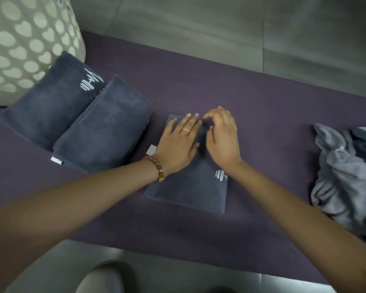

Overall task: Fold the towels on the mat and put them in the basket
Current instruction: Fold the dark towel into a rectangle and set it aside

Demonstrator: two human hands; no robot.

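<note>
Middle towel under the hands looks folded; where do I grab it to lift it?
Take the folded towel by its two long side edges, coming in from both sides; it lies flat as a narrow rectangle, so that should keep the layers together.

Seemingly a gym: grey floor tiles (199,20), purple mat (251,98), dumbbell-logo towels (51,102), perforated basket (19,49).

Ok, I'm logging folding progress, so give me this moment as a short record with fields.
mat: purple, holds all towels
basket: far left, contents hidden
folded towels: two, beside basket
centre towel: folded, mid-mat
left hand: flat on centre towel
right hand: curled above it, grip unclear
crumpled towels: right end of mat
</note>
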